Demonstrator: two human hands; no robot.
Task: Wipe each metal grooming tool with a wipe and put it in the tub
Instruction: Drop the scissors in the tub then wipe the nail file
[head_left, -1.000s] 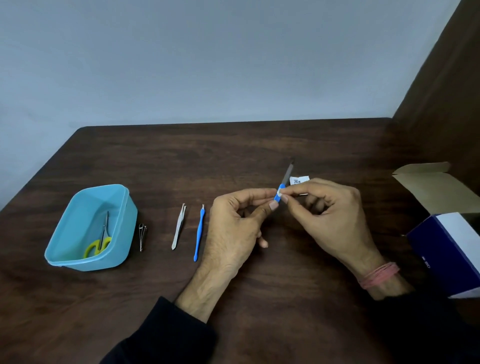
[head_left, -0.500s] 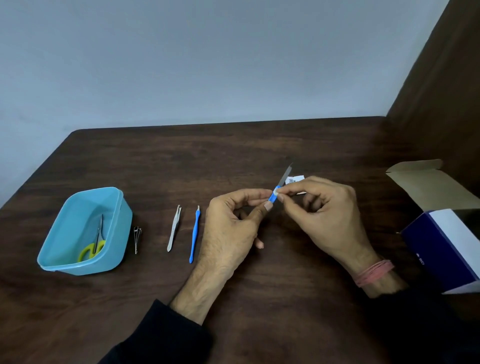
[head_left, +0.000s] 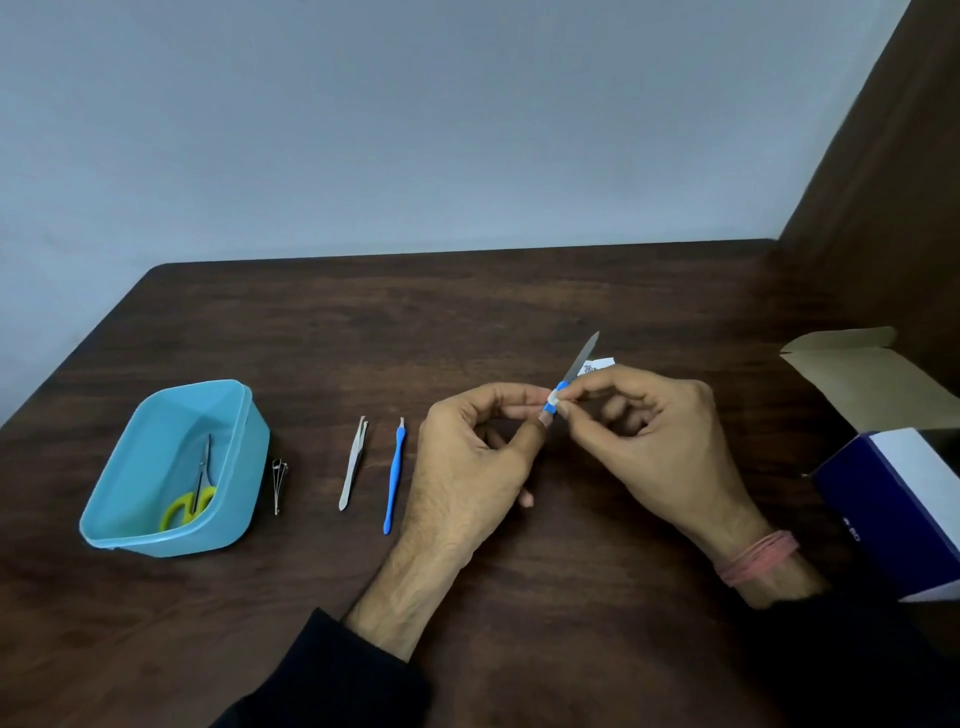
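Above the worktop (head_left: 519, 597), my left hand (head_left: 467, 457) pinches the nail file (head_left: 574, 371) while my right hand (head_left: 649, 436) pinches a wipe (head_left: 554, 399) around it; only scissors (head_left: 195, 493) lie in the tub (head_left: 130, 530); clippers (head_left: 279, 483), tweezers (head_left: 354, 462), cuticle pusher (head_left: 394, 478) remain.

Head-worn camera looks forward, down at table (head_left: 519, 312).

Two bare forearms reach out of dark, near-black long sleeves (head_left: 332, 675). Several loops of pinkish-red thread (head_left: 759, 557) circle the wrist of the right hand (head_left: 660, 441). The left hand (head_left: 467, 467) wears nothing.
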